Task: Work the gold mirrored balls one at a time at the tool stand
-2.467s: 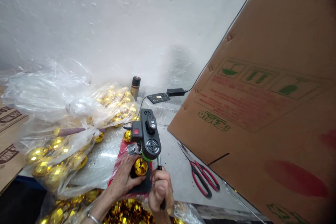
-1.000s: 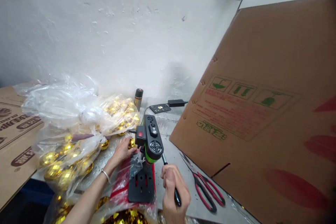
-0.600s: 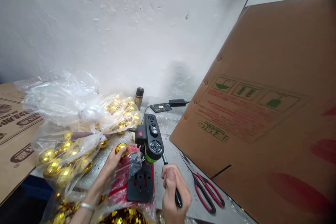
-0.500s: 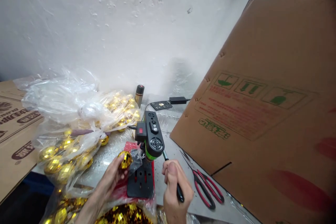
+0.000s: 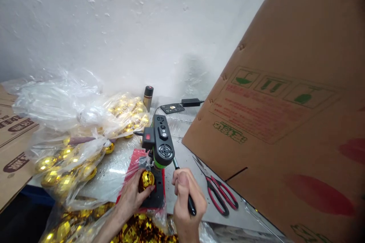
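Note:
My left hand (image 5: 134, 193) is closed round a shiny gold mirrored ball (image 5: 147, 179), over the black base (image 5: 158, 193) of a small bench drill press. Above the ball is the press's black head (image 5: 164, 140), with a green band at its lower end. A fist formed by my right hand (image 5: 188, 197) grips the black-handled lever (image 5: 192, 205) at the press's right side. A red sheet (image 5: 134, 161) lies under the base. Clear plastic partly covers the area behind the ball, so the drill tip is hidden.
Red-and-black scissors (image 5: 219, 193) lie right of the press, beside a big cardboard box (image 5: 273, 121). Plastic bags of gold balls (image 5: 65, 182) fill the left, with more gold balls (image 5: 139, 229) at the front edge. A dark spray can (image 5: 148, 98) stands behind.
My left hand has moved right with the gold ball, from beside the press to over its base. My right hand still holds the lever. The view has shifted slightly.

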{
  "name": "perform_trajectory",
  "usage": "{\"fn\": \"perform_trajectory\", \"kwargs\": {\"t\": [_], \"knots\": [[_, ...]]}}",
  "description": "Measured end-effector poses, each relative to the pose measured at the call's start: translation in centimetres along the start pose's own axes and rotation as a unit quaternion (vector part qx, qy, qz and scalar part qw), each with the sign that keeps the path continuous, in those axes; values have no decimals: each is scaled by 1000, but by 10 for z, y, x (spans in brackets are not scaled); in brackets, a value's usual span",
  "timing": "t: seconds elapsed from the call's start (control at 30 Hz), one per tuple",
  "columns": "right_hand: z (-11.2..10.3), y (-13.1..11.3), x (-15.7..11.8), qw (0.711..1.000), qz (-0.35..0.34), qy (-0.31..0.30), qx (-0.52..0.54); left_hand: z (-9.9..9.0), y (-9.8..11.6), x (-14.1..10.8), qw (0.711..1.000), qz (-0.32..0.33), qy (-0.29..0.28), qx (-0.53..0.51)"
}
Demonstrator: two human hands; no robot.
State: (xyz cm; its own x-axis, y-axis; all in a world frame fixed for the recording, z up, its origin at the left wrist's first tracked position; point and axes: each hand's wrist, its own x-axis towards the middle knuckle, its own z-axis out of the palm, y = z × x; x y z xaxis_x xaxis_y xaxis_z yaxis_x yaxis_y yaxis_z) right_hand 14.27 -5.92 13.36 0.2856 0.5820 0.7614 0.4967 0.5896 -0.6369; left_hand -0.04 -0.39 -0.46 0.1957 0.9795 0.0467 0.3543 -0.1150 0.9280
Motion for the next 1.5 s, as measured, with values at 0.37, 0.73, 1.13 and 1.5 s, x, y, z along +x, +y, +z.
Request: {"fn": "perform_trajectory", "kwargs": {"t": [0.37,0.73,1.13,1.5], "knots": [[-2,0,-1,1000,3,-1,-3,-7,22,8,987,37,-94,127],[-3,2,-5,1000,-22,-6,-4,17,-4,20,971,132,-28,198],[9,38,-39,994,-88,64,-26,21,-11,18,976,128,-24,173],[33,42,-45,983,-64,172,-28,20,-3,15,978,98,-35,178]]}}
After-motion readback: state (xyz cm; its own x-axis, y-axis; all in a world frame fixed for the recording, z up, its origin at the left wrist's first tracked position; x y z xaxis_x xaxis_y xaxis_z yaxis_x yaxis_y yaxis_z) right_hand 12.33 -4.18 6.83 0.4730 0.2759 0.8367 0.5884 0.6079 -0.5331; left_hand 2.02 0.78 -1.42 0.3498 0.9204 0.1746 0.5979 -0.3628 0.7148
